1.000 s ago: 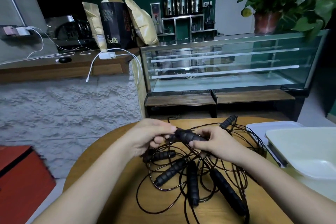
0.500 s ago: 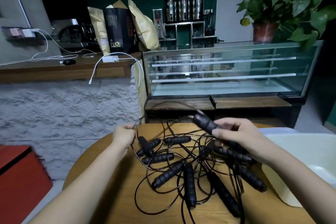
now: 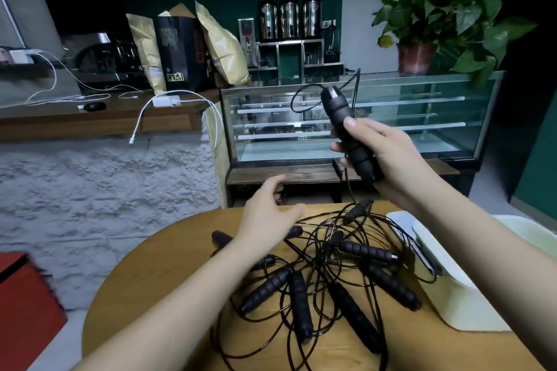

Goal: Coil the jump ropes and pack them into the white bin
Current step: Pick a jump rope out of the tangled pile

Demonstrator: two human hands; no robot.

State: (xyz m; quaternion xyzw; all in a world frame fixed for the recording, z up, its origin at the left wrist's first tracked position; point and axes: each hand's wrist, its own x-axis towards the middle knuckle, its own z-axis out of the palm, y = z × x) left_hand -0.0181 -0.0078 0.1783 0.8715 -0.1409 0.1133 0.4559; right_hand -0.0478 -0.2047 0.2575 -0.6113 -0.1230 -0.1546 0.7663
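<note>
Head view: right hand (image 3: 382,153) wrapped round two ribbed black handles (image 3: 346,132), held together, raised above table, thin cord looping off top end. Below that grip: tangled pile of jump ropes (image 3: 316,277) on round wooden table (image 3: 144,289), roughly eight more foam-grip handles, hard to count exactly. Left hand (image 3: 268,217) loose, fingers apart, empty, hovering over pile's left edge. One white bin (image 3: 452,289), smooth plastic, right of pile. Green exit sign up top, unreadable.
</note>
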